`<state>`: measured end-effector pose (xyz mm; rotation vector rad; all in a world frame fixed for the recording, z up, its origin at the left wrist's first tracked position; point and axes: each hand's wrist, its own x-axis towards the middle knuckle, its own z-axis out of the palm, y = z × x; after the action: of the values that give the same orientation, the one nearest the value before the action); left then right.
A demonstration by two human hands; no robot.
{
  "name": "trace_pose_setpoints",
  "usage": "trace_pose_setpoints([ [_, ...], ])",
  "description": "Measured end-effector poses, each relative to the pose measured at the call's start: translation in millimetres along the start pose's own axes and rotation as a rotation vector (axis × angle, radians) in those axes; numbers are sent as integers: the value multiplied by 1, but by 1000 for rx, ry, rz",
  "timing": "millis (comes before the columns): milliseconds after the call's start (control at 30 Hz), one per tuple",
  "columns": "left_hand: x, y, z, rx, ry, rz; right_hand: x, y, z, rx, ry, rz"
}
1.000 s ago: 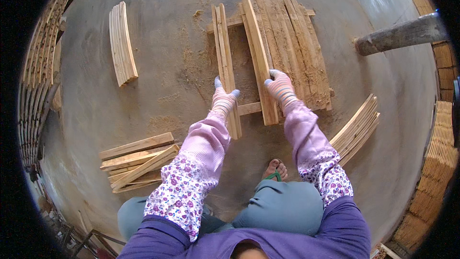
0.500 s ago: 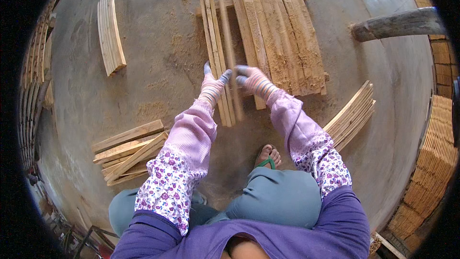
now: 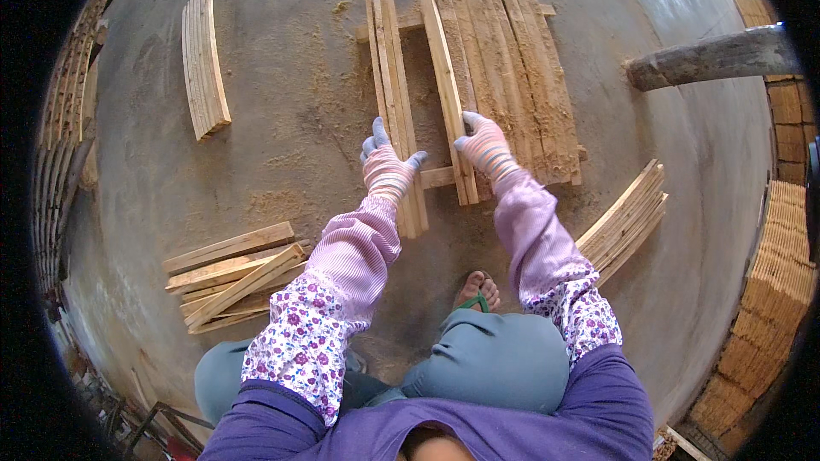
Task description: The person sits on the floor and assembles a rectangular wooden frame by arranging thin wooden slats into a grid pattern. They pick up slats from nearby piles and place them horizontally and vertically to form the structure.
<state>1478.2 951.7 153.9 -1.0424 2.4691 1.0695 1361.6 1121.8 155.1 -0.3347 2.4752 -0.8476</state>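
Observation:
Striped gloves with grey fingertips cover both my hands. My left hand (image 3: 389,169) lies across a narrow group of wooden strips (image 3: 395,90), its fingers on their left side and the thumb spread out to the right. A pale wooden strip (image 3: 442,68) stands on edge along the left side of a wider row of sawdust-covered strips (image 3: 512,77). Near its lower end, my right hand (image 3: 487,145) has thumb and fingers closed on that strip. Wooden crosspieces (image 3: 437,177) show beneath the strips.
A loose pile of wood pieces (image 3: 239,273) lies at the lower left, and a neat bundle (image 3: 205,64) at the far left. Another bundle (image 3: 625,218) rests right of my right forearm. A post (image 3: 709,58) and tall wood stacks (image 3: 760,282) stand to the right. Sawdust (image 3: 286,203) litters the floor.
A strip blurred between my hands has moved right, to the edge of the wide row, with my right hand on it. My left hand has shifted slightly right and nearer to me.

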Motion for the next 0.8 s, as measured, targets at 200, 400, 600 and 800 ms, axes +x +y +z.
trace_pose_setpoints([
  [200,11,-27,1,-49,6,21,-5,-9,-11,657,-264,201],
  [400,13,-29,10,-58,14,26,-22,-16,47,58,-197,-179],
  [600,4,-17,6,22,-81,21,-29,-4,16,-295,196,-65],
  [800,5,-17,3,45,-125,-16,-19,-24,-3,-579,160,174],
])
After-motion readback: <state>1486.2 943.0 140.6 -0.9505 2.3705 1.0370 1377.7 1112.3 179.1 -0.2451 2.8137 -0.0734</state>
